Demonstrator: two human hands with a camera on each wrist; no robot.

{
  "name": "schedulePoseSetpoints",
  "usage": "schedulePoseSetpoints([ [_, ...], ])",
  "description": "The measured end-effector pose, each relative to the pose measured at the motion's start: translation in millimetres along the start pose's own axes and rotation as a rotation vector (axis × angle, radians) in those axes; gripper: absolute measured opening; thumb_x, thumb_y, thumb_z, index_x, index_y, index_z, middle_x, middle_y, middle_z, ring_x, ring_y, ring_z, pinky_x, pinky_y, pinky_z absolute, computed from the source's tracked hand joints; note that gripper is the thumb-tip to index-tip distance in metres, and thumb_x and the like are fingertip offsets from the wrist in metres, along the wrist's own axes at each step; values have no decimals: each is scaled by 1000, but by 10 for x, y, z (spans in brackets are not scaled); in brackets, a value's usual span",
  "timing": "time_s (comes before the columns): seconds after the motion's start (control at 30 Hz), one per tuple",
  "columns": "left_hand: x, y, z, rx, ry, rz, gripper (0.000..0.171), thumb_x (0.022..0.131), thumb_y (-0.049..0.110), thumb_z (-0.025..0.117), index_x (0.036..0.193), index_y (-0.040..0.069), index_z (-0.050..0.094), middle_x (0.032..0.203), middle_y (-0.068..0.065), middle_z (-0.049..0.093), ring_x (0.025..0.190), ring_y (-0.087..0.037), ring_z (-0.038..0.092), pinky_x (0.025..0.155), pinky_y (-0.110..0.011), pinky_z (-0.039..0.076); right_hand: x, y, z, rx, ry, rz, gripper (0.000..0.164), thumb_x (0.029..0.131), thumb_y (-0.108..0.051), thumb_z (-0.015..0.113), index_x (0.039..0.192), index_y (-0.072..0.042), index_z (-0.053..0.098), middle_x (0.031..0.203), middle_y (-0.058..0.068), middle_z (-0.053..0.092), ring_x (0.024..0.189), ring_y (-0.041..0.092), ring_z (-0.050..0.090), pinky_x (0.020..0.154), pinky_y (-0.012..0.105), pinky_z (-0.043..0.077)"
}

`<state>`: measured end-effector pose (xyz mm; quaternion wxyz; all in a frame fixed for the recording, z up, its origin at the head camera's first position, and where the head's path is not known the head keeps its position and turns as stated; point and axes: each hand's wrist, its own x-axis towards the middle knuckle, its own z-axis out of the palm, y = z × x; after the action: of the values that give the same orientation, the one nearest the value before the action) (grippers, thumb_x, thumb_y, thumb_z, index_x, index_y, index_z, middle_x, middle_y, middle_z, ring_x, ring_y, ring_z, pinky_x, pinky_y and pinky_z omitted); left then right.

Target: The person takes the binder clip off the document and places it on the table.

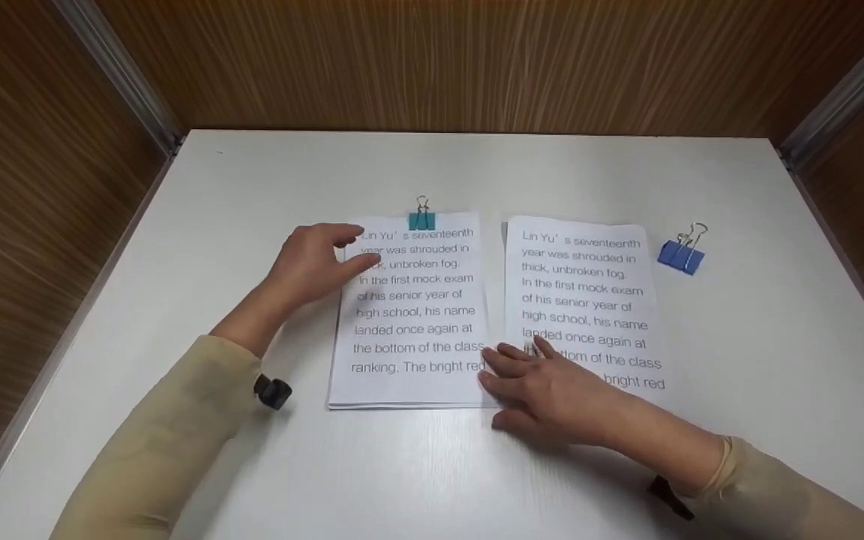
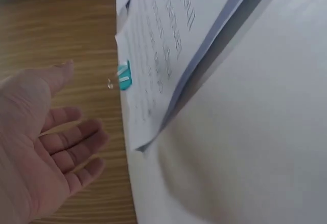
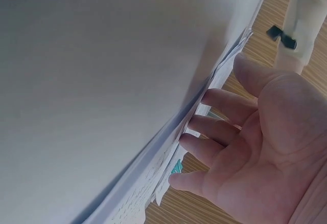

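Clock ref.: 12 = far side of white tabletop [image 1: 402,472], 6 = person's side. From where I stand, 2 stacks of printed paper lie side by side, long axes approx. 12–6. L. stack [image 1: 417,386] carries teal binder clip [image 1: 422,221] on its 12 edge, slightly past mid-width toward 3; wire handles point to 12, clip body runs 9–3.

Key relation: L. hand [image 1: 310,262] is at L. stack's 10 o'clock side, thumb and index tips over the sheet as seen from above. Teal clip lies approx. 3 o'clock of those tips, near, not touched. L. is the nearer hand; R. hand [image 1: 552,394] is well apart, w/ teal clip at its 11 o'clock.

R. hand lies across the 7 o'clock corner of R. stack [image 1: 582,262], fingertips toward 9–10, at or just above L. stack's 4 o'clock edge.

Fingers: L. partly bent, thumb and index well parted, nothing held; contact w/ paper not confirmed. R. loosely spread, slightly bent, no hold seen; whether tips press the sheets, cannot tell.

Blue binder clip [image 1: 681,257]: loose on tabletop, just off R. stack at approx. 2 o'clock, handles toward 1, no paper in it. R. hand is nearer to it. Gap btwn. stacks narrow at 12 end; 6 end partly hidden by R. hand.
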<state>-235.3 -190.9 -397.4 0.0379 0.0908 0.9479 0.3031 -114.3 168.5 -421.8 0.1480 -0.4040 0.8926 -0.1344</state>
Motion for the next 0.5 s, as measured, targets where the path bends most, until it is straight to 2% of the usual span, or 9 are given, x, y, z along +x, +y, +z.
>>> schedulePoseSetpoints([
  [0.17,262,-159,24,-99,-26,-42,73,94,43,81,156,13,55,158,-8,54,148,-29,46,123,-46,36,-7,-3,-3,6,0,0,61,103,-42,67,153,-9,58,164,16,43,152,39,39,123,70,20],
  [0.27,381,-266,44,-140,-48,-62,80,92,42,83,160,16,49,162,-7,48,150,-29,43,124,-46,33,-4,-10,-7,12,-8,8,61,103,-43,67,153,-9,57,165,16,41,153,39,38,124,69,19],
  [0.5,545,-418,104,-160,-63,-104,88,92,39,84,166,18,40,168,-7,41,156,-28,33,128,-45,25,-10,-13,-8,12,0,-4,61,103,-41,68,152,-7,58,164,18,43,151,40,41,122,70,22],
])
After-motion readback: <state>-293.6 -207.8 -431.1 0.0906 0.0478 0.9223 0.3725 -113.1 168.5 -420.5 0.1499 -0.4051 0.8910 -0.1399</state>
